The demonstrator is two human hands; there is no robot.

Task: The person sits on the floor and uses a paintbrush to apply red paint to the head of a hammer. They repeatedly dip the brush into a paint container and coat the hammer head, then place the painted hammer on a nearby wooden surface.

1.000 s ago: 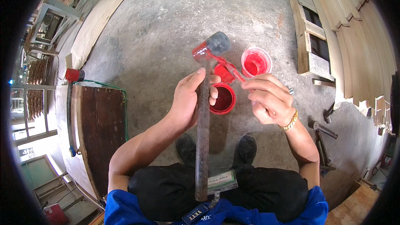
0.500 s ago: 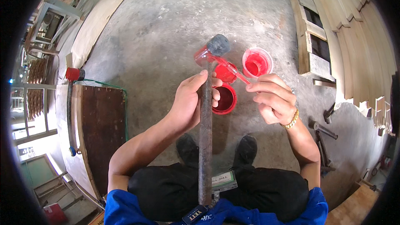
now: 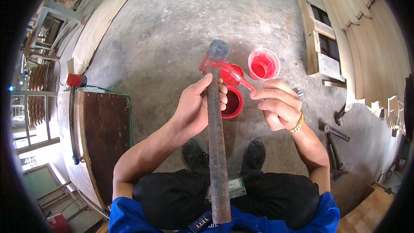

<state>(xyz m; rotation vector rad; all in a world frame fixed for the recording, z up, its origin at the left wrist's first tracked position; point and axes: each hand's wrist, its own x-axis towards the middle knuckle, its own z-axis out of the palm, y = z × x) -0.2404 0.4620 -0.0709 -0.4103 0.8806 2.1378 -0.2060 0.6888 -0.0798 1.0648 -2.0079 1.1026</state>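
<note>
My left hand [image 3: 193, 105] is closed around the dark handle of a hammer [image 3: 217, 155], just below its head. The handle's far end rests toward my lap. One face of the head is dark grey; the other part is coated in wet red paint. In my right hand [image 3: 279, 103], pinched between thumb and fingers, is a slim paintbrush [image 3: 246, 84] smeared red, its tip at the painted side of the head. Beneath the brush, on the floor, lie a red round lid or dish [image 3: 235, 70], a red paint can [image 3: 235, 115] and a clear tub [image 3: 277, 62] with red paint inside.
Another red-and-black hammer [image 3: 76, 80] stands at the left against a brown-sided box [image 3: 107, 142]. More hammers [image 3: 334, 131] lie on the floor at right. A wooden pallet [image 3: 330, 67] and stacked boards [image 3: 379, 56] line the right side.
The hammer has turned a little, its handle end swinging right and its head shifting slightly left. My right hand and the brush have moved slightly left.
</note>
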